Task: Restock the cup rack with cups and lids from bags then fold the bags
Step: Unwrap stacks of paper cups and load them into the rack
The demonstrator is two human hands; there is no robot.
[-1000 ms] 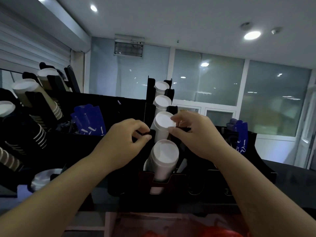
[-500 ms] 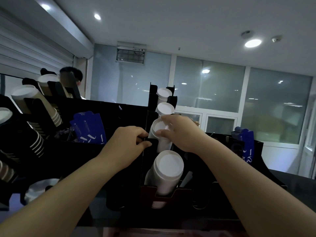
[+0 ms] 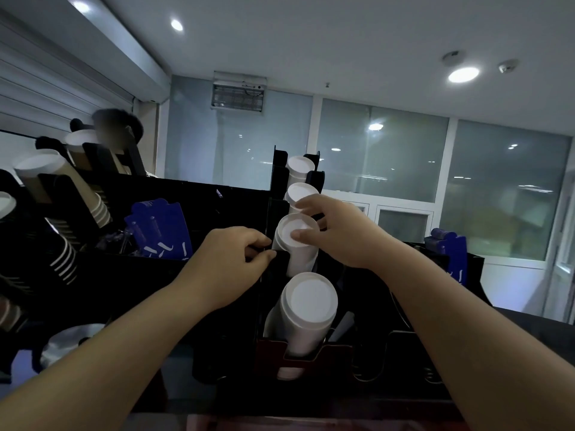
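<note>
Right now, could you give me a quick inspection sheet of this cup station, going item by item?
Surface: a dark counter shows at the right, behind the rack.
Job's things: a black cup rack holds four slanted stacks of white cups; the third stack is being handled, and the nearest stack sits below it.
Clutter: brown paper cups in a rack at left; blue sleeves beside them.
Hands: the left hand pinches the rack's black divider; the right hand touches the third stack's top with thumb and fingers.
Cables: nothing seen.
Surroundings: glass partitions, ceiling lights, a wall unit, and another person at far left.
</note>
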